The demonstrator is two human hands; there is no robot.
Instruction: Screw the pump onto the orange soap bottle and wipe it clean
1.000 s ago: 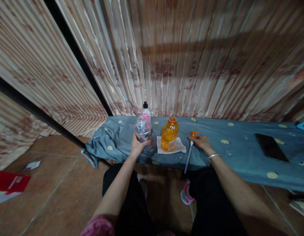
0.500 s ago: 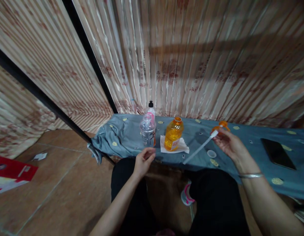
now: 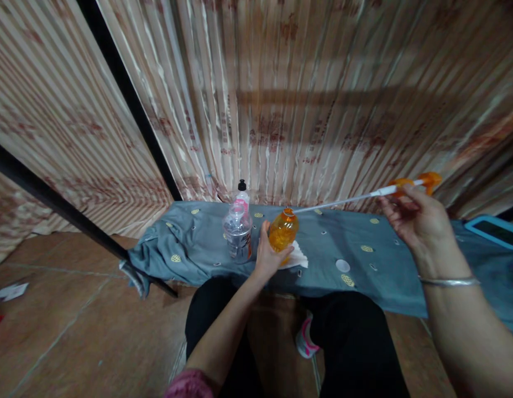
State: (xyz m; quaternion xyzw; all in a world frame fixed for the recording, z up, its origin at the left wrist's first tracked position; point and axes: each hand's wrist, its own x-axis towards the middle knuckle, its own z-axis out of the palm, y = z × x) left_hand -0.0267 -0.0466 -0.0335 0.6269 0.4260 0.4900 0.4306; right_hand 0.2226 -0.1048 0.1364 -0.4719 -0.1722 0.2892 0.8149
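My left hand (image 3: 266, 255) is wrapped round the side of an orange bottle (image 3: 283, 232) of yellow liquid, which stands open on a white napkin (image 3: 297, 258). My right hand (image 3: 414, 216) is raised and closed on an orange pump head (image 3: 418, 180). Its long white tube (image 3: 335, 203) points left, with the tip right at the bottle's mouth. A small white cap (image 3: 343, 266) lies on the grey-blue cloth (image 3: 190, 246) to the right of the bottle.
A clear bottle (image 3: 237, 237) and a pink-labelled bottle with a black cap (image 3: 241, 193) stand left of the orange one. A device in a blue case (image 3: 495, 231) lies at the far right. Striped curtains hang behind. My black-clad knees are below the cloth's front edge.
My left hand let go of the clear bottle and now grips the orange bottle. My right hand lifted the pump off the cloth and swung its tube tip up to the bottle's mouth.
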